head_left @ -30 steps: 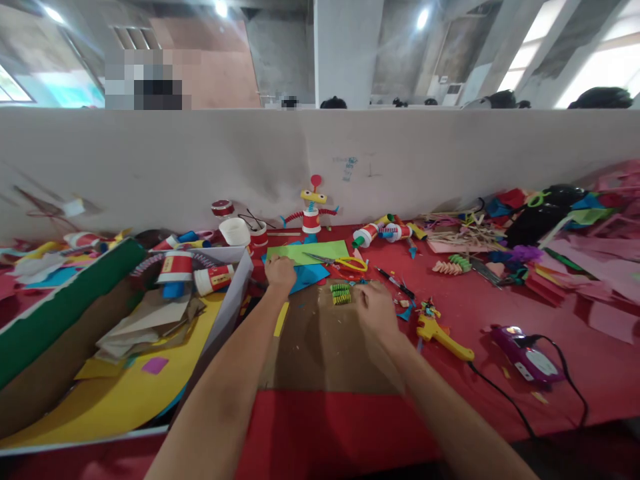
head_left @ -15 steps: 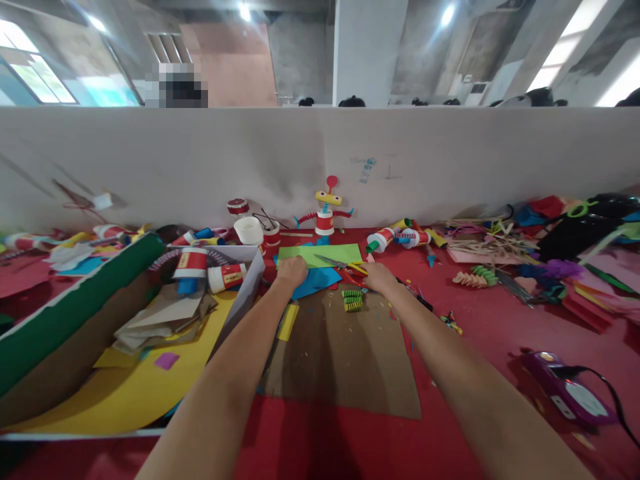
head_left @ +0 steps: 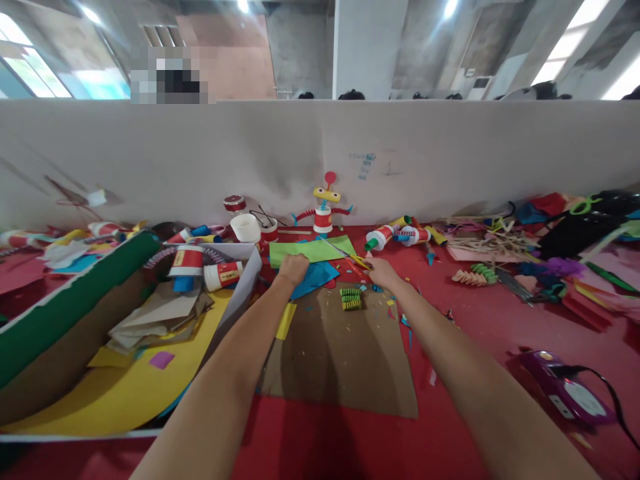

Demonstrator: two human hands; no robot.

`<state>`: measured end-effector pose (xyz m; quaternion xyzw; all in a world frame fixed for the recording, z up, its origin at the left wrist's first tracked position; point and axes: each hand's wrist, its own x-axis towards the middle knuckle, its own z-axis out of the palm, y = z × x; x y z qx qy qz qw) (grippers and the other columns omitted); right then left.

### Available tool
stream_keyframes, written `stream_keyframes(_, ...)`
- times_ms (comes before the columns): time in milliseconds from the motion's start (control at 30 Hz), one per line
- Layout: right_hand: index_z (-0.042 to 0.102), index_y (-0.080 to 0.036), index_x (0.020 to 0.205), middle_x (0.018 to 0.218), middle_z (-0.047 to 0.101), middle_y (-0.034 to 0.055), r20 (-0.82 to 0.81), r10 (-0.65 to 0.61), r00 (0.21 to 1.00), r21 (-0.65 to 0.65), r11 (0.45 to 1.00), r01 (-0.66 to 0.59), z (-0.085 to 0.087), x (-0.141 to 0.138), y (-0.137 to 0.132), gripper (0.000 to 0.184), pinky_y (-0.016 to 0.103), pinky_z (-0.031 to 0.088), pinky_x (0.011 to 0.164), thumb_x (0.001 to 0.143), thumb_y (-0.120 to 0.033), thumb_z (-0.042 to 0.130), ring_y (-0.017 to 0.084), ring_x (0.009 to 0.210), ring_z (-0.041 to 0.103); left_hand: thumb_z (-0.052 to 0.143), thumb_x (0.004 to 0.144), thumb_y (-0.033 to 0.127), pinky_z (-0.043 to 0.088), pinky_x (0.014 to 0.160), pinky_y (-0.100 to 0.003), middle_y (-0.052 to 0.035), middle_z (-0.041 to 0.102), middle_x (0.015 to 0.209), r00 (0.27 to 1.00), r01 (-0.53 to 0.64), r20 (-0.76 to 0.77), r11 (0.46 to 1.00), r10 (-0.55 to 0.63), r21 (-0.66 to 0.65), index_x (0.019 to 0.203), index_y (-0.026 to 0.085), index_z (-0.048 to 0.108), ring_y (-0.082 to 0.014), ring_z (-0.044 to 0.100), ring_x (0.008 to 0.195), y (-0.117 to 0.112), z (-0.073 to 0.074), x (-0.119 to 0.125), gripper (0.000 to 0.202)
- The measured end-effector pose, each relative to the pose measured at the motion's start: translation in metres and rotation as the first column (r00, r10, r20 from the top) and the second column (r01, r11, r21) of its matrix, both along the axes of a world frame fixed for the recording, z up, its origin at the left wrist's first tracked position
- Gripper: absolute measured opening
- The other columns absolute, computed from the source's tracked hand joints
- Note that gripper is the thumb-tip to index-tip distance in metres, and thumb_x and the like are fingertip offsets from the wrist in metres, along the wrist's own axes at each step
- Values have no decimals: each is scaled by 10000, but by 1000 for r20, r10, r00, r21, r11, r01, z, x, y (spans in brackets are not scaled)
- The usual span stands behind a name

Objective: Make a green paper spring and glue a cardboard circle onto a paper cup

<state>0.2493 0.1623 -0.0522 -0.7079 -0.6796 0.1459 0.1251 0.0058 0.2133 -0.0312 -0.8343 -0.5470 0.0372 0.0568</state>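
Curled left hand presses blue paper, right hand grips yellow-handled scissors; blue wall scribble unreadable.

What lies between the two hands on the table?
Head view: a blue paper sheet lies between the left hand and the right hand touching scissors; a folded green-yellow strip sits just nearer.

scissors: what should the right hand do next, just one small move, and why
Probably settle the fingers into the yellow handles of the scissors and lift them clear. The right hand is at the handles, though a firm grip cannot be made out. The blades lie over the green paper, and the left hand rests on the blue paper beside it.
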Motion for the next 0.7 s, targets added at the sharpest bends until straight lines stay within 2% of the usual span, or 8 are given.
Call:
stream_keyframes(100,614,-211,1106,1052,667,57,-17,-5,1000,14,1000,5,-1,3,2,329,220,424,734,783,-174,567,188,944,610,278,844,73,447,722,-347,-187,598,1021,995,-98,39,991,95,90,1064,82,566,-263,615,894,-5,12,-4,362)
stream_keyframes(200,622,-203,1099,1053,668,56,-11,-1,1000,21,1000,1,-2,3,3,332,225,426,755,772,-169,574,191,947,607,242,853,90,441,693,-325,-175,587,1042,976,-209,90,962,196,174,1187,102,475,-251,611,881,-12,34,-15,407)
stream_keyframes(300,627,-173,1092,1062,666,70,3,7,1000,34,999,-8,-2,1,0,338,226,425,784,762,-137,565,188,956,603,287,868,160,427,666,-294,-93,600,1065,928,-341,258,892,268,297,1118,195,542,-219,603,859,-31,59,-26,359)
stream_keyframes(400,646,-146,1047,1056,668,86,13,8,1000,53,999,-9,-5,-4,-4,325,237,423,815,742,-84,553,187,956,599,358,860,190,419,654,-278,-29,609,1076,864,-410,453,830,220,379,991,245,628,-194,593,873,-71,76,-30,305)
stream_keyframes(467,653,-146,1029,1074,660,91,9,0,1000,77,997,0,-5,-8,-6,328,257,421,840,726,-67,555,193,964,594,393,851,182,421,695,-266,-22,611,1092,822,-412,557,800,119,437,1000,250,644,-177,581,916,-107,76,-29,300)
stream_keyframes(567,652,-127,1031,1125,632,119,-20,-11,1000,140,990,14,3,-14,-10,324,282,413,877,733,-70,540,210,1005,580,384,851,151,419,726,-258,-38,619,1089,800,-351,600,800,-13,486,1055,258,641,-167,567,955,-161,61,-24,345)
stream_keyframes(633,631,-105,1073,1166,605,140,-52,-12,999,196,980,22,13,-15,-19,335,292,399,907,759,-92,514,219,1059,553,418,837,150,414,720,-272,-42,641,1045,818,-306,573,802,-54,513,1068,271,644,-170,569,897,-193,47,-23,346)
stream_keyframes(700,584,-95,1147,1187,590,143,-88,-12,996,250,968,33,21,-16,-42,370,296,396,918,793,-127,480,218,1080,539,467,811,146,399,741,-316,-26,676,942,863,-233,496,796,-94,558,1059,306,654,-186,547,803,-220,33,-23,350)
